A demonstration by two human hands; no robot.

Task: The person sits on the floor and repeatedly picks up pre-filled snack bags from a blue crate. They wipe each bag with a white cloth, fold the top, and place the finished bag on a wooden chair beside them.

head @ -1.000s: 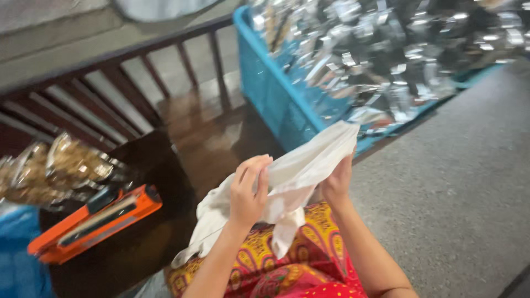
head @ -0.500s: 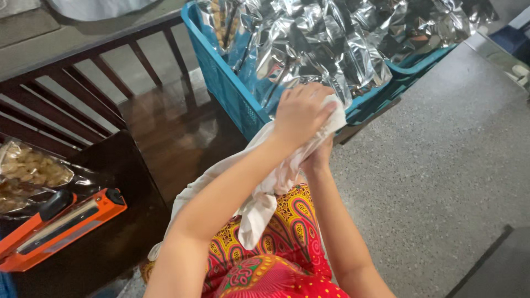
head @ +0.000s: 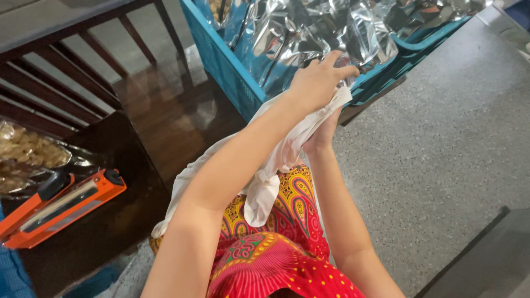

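Note:
My left hand (head: 319, 80) is stretched out toward the blue plastic crate (head: 221, 60), its fingers resting on a white cloth (head: 265, 182) at the crate's near rim. My right hand (head: 323, 129) sits just under it and grips the same cloth, which hangs down over my lap and red patterned garment (head: 276, 248). The crate is full of shiny silver foil bags (head: 309, 27), and my left fingertips are touching or nearly touching one.
An orange heat sealer (head: 61, 204) lies on a dark wooden surface (head: 110, 221) at the left, beside clear bags of snacks (head: 27, 152). Dark wooden rails (head: 66, 66) run behind. Grey speckled floor (head: 441, 138) spreads to the right.
Both hands rose from my lap with the white cloth and reached forward to the crate's rim; my left hand now extends further onto the foil bags.

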